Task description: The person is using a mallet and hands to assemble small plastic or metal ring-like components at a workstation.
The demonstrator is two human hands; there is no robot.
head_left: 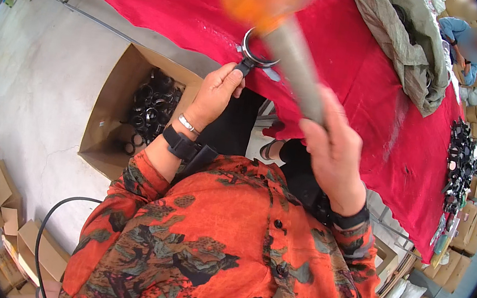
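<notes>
From my end, I judge the step in hand to be hammering work on the ring, a dark piece with a bright rim and a short stub. It sits at the near edge of the tabletop; whether it rests on the red cloth or is held just above, I cannot tell. The left hand grasps the stub, thumb on top and fingers curled beneath. The right hand has its fingers wrapped round the grey handle of the mallet, whose orange head shows blurred, farther in over the tabletop than the ring.

As I read it, the next move calls for a steady left grip and a blow placed on the rim, well away from the thumb.

For edges, I mind the near one: the cloth droops there, close to the left wrist, and the carton of similar rings stands below it on the left. My room for the mallet lies rightward across the tabletop, up to the sack at the far edge and the black heap along the right edge.
</notes>
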